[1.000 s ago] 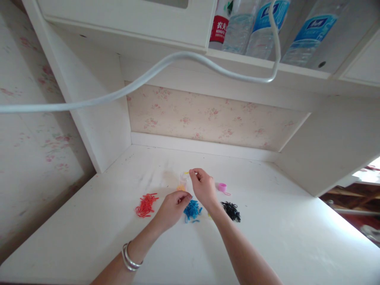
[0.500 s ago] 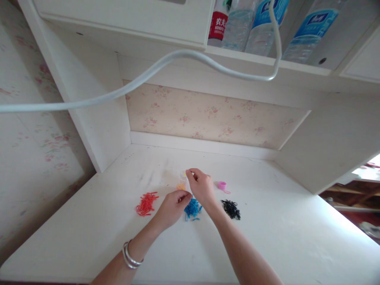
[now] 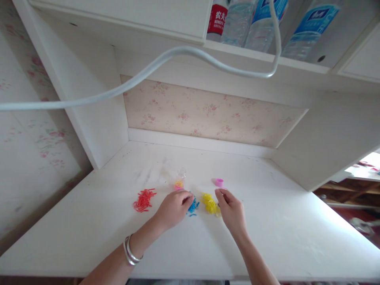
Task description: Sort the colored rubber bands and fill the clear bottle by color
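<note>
My left hand, with silver bangles on its wrist, rests on the white desk, fingers curled against a pile of small blue rubber bands. My right hand lies to the right of a yellow band pile, its fingers pinched together; whether they hold anything is hidden. A small clear bottle with yellow and pink bands inside stands behind the piles. Its pink cap lies to the right. A red band pile sits at the left.
The desk sits in a white alcove with floral wallpaper behind. A grey cable hangs across in front of the overhead shelf, which holds water bottles. The desk's front edge runs just below my forearms.
My right hand has dropped from the bottle's mouth to beside the yellow pile, uncovering that pile and covering the black one. My left hand stayed put.
</note>
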Motion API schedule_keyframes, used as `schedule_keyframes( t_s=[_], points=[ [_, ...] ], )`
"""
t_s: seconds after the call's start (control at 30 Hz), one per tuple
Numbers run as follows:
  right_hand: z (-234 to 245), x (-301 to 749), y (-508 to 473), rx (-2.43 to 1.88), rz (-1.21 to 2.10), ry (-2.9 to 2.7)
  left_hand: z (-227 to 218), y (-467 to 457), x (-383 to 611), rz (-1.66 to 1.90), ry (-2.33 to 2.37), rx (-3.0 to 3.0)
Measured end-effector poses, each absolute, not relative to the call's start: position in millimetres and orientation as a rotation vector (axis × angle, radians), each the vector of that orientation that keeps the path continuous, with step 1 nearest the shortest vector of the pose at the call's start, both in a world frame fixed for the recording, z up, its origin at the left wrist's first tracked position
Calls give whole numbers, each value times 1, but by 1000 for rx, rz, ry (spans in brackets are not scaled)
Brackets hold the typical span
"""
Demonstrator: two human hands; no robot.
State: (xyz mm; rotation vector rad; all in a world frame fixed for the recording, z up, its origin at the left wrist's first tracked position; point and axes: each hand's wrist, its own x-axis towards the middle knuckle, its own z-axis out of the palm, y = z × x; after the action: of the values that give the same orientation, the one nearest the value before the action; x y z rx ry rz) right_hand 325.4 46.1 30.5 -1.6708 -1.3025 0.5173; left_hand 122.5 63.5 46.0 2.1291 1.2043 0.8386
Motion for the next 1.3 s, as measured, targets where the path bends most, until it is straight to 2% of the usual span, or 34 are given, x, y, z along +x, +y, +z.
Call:
schedule_keyframes(
  t_s=[0.17, 0.4, 0.57, 1.3],
  points=[
    [-4, 355, -1, -1900, 557, -1423, 38, 52, 151, 545, 1224, 2476],
    [-1, 347, -9, -2128, 360, -1643, 24, 45, 199, 373, 1319, 2636],
    [-3, 348, -5, -2170, 334, -1697, 21, 49, 203, 284, 1260, 2718],
    [-7, 350, -9, -2148, 280, -1694, 20, 48, 197, 251, 1278, 2679]
  ],
)
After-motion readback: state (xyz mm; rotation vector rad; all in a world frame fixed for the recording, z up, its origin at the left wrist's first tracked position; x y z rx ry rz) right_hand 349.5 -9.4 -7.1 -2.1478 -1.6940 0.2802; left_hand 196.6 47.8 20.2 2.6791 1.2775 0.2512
